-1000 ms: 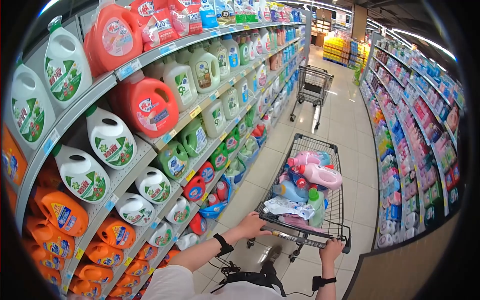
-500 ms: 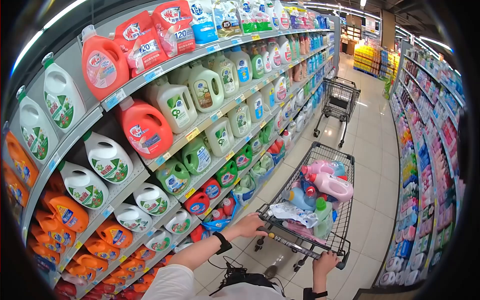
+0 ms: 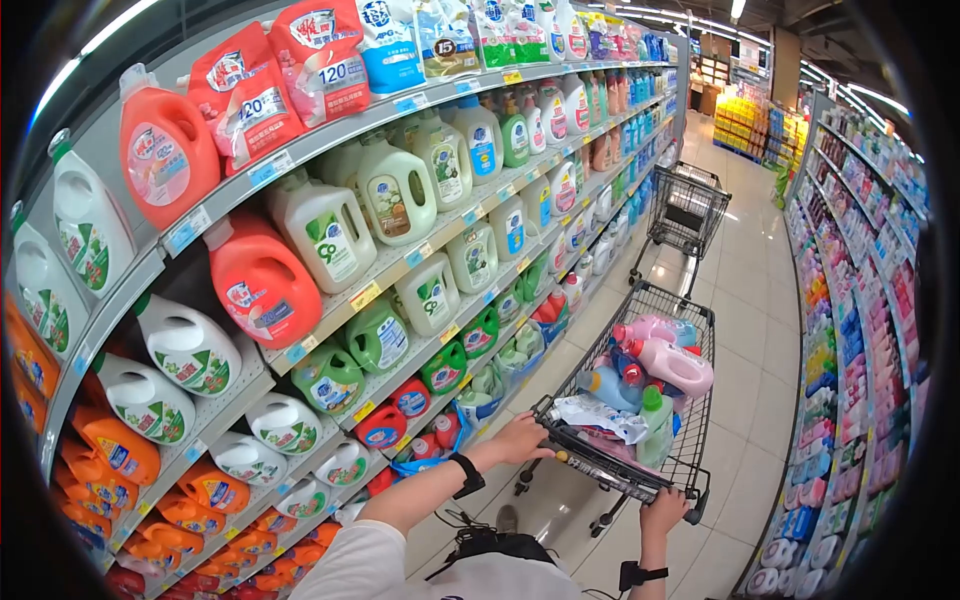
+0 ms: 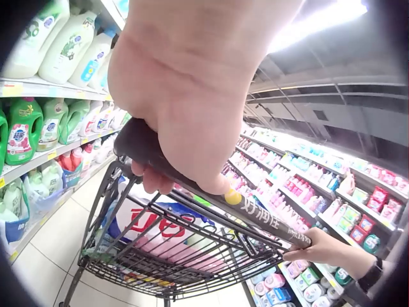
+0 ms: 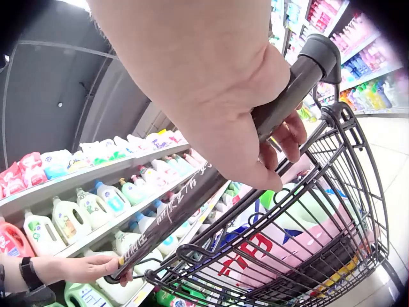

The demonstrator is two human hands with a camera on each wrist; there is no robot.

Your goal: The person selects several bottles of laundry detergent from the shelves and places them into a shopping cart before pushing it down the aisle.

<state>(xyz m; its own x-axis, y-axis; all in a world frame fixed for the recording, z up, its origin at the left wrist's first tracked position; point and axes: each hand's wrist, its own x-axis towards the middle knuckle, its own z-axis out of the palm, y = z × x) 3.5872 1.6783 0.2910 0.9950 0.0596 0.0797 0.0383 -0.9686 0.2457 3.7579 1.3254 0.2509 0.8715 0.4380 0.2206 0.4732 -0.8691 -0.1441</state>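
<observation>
Both hands grip the black handle [image 3: 610, 472] of a shopping cart. My left hand [image 3: 520, 438] curls round its left end; in the left wrist view, fingertips of the left hand [image 4: 185, 121] show beneath the bar. My right hand [image 3: 664, 510] holds the right end, and in the right wrist view the fingers of the right hand [image 5: 236, 128] wrap under the handle. In the cart basket [image 3: 700, 400] lie a pink bottle [image 3: 672, 366], a blue bottle [image 3: 606, 390], a green-capped bottle [image 3: 655, 428] and a white and blue package [image 3: 598, 416].
A long shelf [image 3: 225, 190] of detergent bottles and pouches runs along the left. A second cart [image 3: 688, 212] stands just ahead, close to the front of the held cart. Another stocked shelf [image 3: 850, 330] lines the right, with tiled floor [image 3: 755, 290] between and yellow stacks [image 3: 742, 122] farther off.
The view has shifted along the aisle, and the left shelf's bottles slide leftward and look nearer. The second cart appears closer to the held one. Both hands have kept hold of the handle.
</observation>
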